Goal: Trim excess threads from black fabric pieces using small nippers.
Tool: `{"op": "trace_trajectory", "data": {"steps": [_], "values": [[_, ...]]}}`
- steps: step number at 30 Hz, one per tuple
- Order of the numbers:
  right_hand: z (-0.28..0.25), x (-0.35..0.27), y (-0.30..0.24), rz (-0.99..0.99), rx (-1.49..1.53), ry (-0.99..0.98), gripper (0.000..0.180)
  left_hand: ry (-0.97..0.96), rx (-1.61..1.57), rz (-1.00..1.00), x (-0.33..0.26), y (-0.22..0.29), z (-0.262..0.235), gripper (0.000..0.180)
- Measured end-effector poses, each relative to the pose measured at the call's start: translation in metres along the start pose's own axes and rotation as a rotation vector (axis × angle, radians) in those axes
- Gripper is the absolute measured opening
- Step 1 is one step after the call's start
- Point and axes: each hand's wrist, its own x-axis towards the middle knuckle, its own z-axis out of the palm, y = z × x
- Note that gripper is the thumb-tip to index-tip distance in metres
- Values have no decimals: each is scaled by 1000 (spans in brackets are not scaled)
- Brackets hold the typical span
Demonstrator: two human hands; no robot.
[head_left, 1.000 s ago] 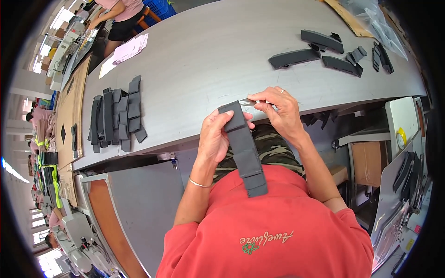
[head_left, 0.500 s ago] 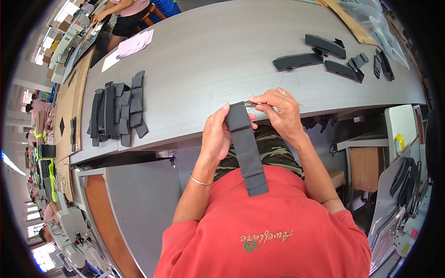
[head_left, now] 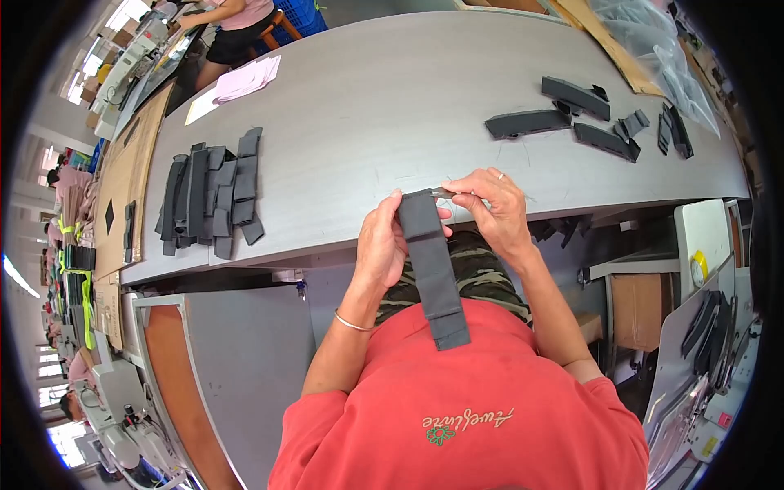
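My left hand [head_left: 384, 242] grips the upper end of a long dark grey fabric strap [head_left: 433, 269] that hangs down over my red shirt. My right hand [head_left: 494, 214] holds a small metal tool, likely thread snips [head_left: 447, 193], with its tip at the strap's top edge. Both hands are at the near edge of the grey table [head_left: 392, 106].
A stack of similar dark straps [head_left: 211, 200] lies on the table to my left. Several more dark pieces [head_left: 588, 118] lie at the far right. Another person [head_left: 237, 24] sits at the table's far left end near pink sheets [head_left: 245, 80]. Cardboard sheet [head_left: 122, 175] flanks the left.
The hands and strap stay almost still at the table edge; the strap's top has shifted slightly and the tool tip remains at it.
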Motion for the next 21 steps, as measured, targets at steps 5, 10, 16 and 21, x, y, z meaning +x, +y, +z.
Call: {"op": "trace_trajectory", "data": {"steps": [5,10,16,21], "values": [[4,0,0,-2,37,47,12,14,-6,-1,0,2,1,51],[2,6,-5,-57,-52,70,8,21,64,44,-2,7,2,53],[2,19,-22,-58,-14,4,11,74,87,37,-4,16,4,46],[15,28,-24,-120,-57,-50,13,104,76,50,0,13,-10,44]]}}
